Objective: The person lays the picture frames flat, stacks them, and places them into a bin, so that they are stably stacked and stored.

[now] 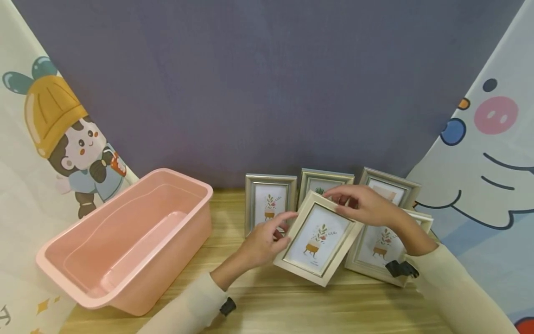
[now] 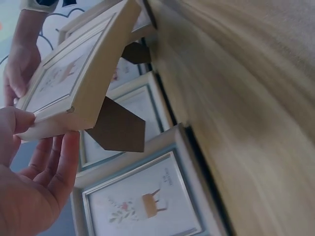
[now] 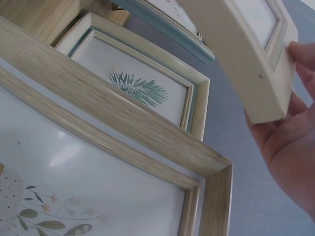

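Observation:
A cream picture frame [image 1: 319, 239] with a potted-plant print is held tilted above the table by both hands. My left hand [image 1: 264, 243] pinches its left edge, thumb on the front and fingers behind. My right hand [image 1: 369, 206] grips the upper right corner area. In the left wrist view, a brown stand leg [image 2: 120, 129] sticks out from the back of the frame. Behind it stand a silvery picture frame [image 1: 250, 204], one with a green leaf print [image 3: 140, 88], and another at the back right [image 1: 369, 175]. A cream picture frame [image 1: 373, 253] leans nearest my right forearm.
To the left stands a long pink plastic bin [image 1: 175, 262] on the wood-grain table [image 1: 267, 306]. A grey-blue cloth [image 1: 267, 88] hangs behind. Cartoon-printed sheets [image 1: 25, 185] close off both sides.

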`<action>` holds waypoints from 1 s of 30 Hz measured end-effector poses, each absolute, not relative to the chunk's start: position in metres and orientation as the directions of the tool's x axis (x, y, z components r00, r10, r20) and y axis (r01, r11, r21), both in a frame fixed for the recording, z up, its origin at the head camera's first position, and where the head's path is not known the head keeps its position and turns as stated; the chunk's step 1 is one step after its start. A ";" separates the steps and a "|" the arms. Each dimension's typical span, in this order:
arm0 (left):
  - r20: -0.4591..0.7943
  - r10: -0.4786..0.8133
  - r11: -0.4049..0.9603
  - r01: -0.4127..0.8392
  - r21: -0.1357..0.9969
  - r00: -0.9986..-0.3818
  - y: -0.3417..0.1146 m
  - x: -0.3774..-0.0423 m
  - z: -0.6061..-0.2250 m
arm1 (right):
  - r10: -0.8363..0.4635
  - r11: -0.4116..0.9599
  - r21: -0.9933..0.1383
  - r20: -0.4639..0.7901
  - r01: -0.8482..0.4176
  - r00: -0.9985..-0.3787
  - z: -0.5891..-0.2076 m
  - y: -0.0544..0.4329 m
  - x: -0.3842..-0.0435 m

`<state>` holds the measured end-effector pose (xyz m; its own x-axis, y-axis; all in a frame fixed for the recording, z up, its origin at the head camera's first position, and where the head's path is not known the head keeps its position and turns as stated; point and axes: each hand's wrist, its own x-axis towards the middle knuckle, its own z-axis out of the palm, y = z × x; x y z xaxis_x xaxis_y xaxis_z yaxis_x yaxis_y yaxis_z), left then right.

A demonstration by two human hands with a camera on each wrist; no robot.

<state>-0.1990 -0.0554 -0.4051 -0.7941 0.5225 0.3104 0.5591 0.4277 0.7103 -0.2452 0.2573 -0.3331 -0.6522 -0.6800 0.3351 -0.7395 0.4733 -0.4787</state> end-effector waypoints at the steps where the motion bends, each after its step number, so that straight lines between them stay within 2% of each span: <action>1: 0.314 0.527 0.439 0.569 0.695 -0.790 -0.056 -0.199 -0.402 | -0.683 0.466 -0.485 0.335 -0.740 -0.649 -0.333 0.257 -0.245; 8: 0.347 0.560 0.490 0.638 0.594 -0.753 -0.066 -0.200 -0.385 | -0.722 0.412 -0.547 0.292 -0.729 -0.627 -0.340 0.256 -0.239; 19: 0.360 0.616 0.547 0.710 0.444 -0.701 -0.082 -0.201 -0.373 | -0.721 0.394 -0.606 0.262 -0.691 -0.641 -0.367 0.252 -0.234; 26: 0.383 0.666 0.608 0.763 0.219 -0.640 -0.088 -0.202 -0.364 | -0.709 0.299 -0.670 0.321 -0.679 -0.628 -0.380 0.242 -0.229; 30: 0.383 0.684 0.620 0.772 0.142 -0.620 -0.091 -0.201 -0.360 | -0.706 0.280 -0.657 0.353 -0.700 -0.614 -0.386 0.235 -0.227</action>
